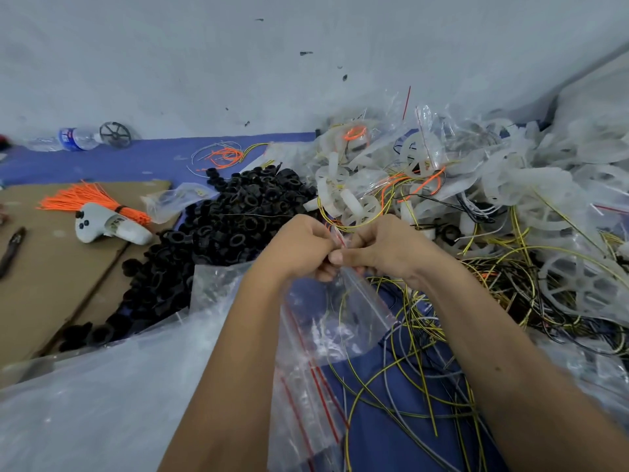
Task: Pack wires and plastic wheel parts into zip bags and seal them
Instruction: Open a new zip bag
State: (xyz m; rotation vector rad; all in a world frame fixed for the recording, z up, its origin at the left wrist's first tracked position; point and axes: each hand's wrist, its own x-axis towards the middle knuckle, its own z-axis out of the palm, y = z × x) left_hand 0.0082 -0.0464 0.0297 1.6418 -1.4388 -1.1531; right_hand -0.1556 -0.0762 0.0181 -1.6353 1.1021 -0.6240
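Note:
Both hands meet at the middle of the view and pinch the red-striped top edge of a clear zip bag (343, 301). My left hand (299, 247) pinches the bag's left side, my right hand (377, 247) its right side. The bag hangs down between my forearms with a yellow wire inside. More empty zip bags (306, 386) with red strips lie under it. Loose yellow, black and grey wires (418, 362) spread over the blue surface on the right. Translucent white wheel parts (575, 291) and filled bags (384, 165) pile up at the right.
A heap of black plastic rings (224, 219) lies left of centre. On brown cardboard (41, 267) sit an orange wire bundle (92, 202), a white controller (112, 226) and pliers (12, 250). A water bottle (68, 139) and black wheel (115, 134) lie by the wall. Large clear plastic sheet (102, 386) covers the lower left.

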